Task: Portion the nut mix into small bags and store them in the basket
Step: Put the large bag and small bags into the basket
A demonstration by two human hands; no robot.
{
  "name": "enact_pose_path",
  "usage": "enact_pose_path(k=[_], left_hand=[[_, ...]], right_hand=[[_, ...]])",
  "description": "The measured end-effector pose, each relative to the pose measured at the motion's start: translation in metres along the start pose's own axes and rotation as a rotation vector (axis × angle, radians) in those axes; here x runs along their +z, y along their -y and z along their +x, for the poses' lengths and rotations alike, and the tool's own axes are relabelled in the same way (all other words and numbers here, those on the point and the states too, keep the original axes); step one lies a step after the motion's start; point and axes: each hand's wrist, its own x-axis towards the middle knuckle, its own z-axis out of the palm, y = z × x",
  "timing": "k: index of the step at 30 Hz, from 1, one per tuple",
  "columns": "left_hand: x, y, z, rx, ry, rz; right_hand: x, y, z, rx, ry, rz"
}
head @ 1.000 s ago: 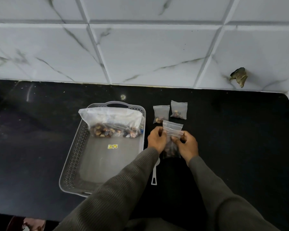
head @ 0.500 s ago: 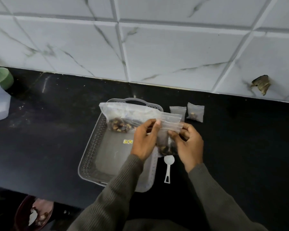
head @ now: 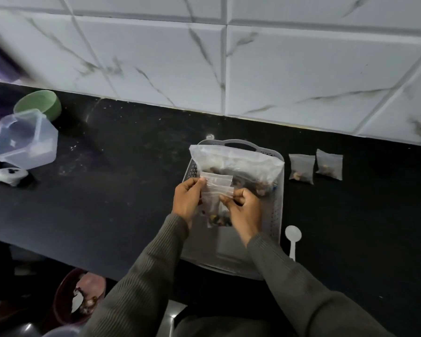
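Surface: black stone counter (head: pixel 131 190) under a white marbled tile wall (head: pixel 277 69), in dim light.
Small bag: clear zip pouch (head: pixel 215 207), held upright over the grey basket (head: pixel 281 203), in front of the big bag of nut mix (head: pixel 236 161) that lies across the basket's far end. Its nuts sit at the bottom.
Left hand: your left hand (head: pixel 186 200) pinches the zip strip at its top left corner.
Right hand: your right hand (head: pixel 244 212) pinches the strip's right side, fingers curled in.
Handling: judge the film thin, limp and slick, with the little weight all low down. Hold it by the stiffer zip strip — squeezing the body would likely shift the nuts.
Filled bags: two filled bags (head: pixel 300 169) lie side by side on the counter right of the basket, not yet in it.
Scoop: white scoop (head: pixel 292 239), on the counter just beside the basket's right wall.
Hard to tell: whether the zip is sealed — cannot say. Your hands cover both edges of the pouch, and your wrists hide part of the basket floor.
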Motion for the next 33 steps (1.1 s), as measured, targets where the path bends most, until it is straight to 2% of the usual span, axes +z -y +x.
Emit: enact_pose_path(k=[8,16,22,27,33], left_hand=[[-0.016,0.02,0.023,-0.03,-0.029,0.057],[-0.012,0.018,0.015,0.038,-0.17,0.466],[-0.01,0.028,0.015,0.082,-0.134,0.652],[-0.008,0.03,0.018,0.083,-0.099,0.708],[-0.009,0.037,0.014,0.115,-0.058,0.817]], right_hand=[[0.018,-0.013,-0.004,0.004,-0.044,-0.111],[0.013,-0.03,-0.007,0.033,-0.088,-0.136],[-0.007,-0.039,-0.005,0.095,-0.089,-0.16],[-0.01,-0.042,-0.002,0.113,-0.136,-0.261],[-0.012,-0.042,0.002,0.043,-0.164,-0.358]])
